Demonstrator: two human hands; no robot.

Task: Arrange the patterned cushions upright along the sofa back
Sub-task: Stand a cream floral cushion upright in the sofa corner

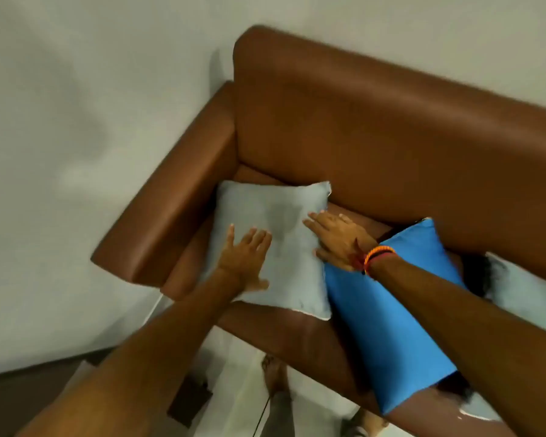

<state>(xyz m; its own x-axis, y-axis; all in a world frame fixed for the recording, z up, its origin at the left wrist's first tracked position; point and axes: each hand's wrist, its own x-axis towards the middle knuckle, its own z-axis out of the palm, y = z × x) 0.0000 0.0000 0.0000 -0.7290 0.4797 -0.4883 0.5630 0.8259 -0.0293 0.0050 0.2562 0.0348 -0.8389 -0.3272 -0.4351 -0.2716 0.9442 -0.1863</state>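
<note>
A pale grey cushion (275,222) lies flat on the seat in the left corner of the brown leather sofa (391,127). My left hand (245,258) rests flat on its near left part with fingers spread. My right hand (338,238), with an orange band at the wrist, lies on the cushion's right edge, fingers apart. A bright blue cushion (388,316) lies flat just to the right, partly under my right forearm. Another pale cushion (524,291) shows at the far right edge, with something dark beside it.
The sofa's left armrest (171,209) borders the grey cushion. A plain wall (76,121) stands behind and left of the sofa. Light floor (234,367) and my feet show below the seat's front edge.
</note>
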